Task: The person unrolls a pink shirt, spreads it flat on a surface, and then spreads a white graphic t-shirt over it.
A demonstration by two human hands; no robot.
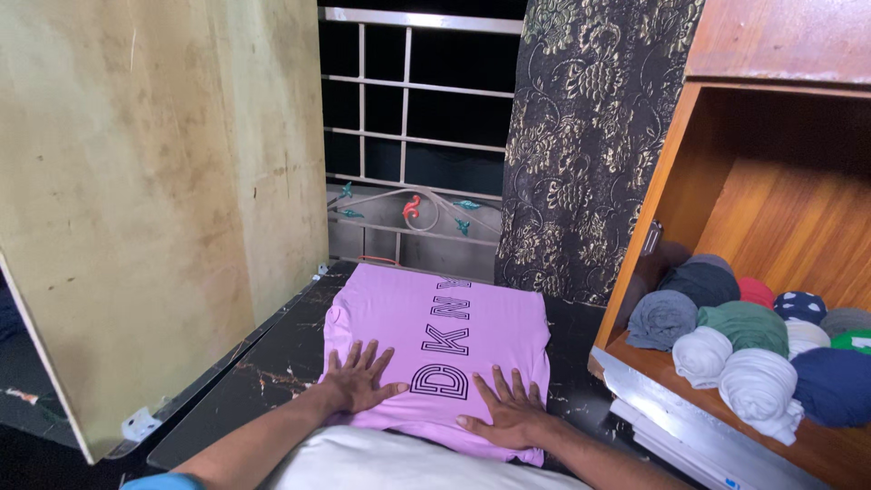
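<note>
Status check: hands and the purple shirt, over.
Left hand and right hand flat, open, pressing folded purple T-shirt on dark marble counter. Nothing in the way.

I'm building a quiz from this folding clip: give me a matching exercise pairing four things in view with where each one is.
Things:
1. lilac T-shirt
2. rolled clothes
3. patterned curtain
4. left hand

Places:
A. stacked in the open wooden cabinet at the right
B. flat on the near left part of the shirt
C. spread on the dark marble counter
D. hanging between the barred window and the cabinet

Pairs: 1-C, 2-A, 3-D, 4-B
</note>
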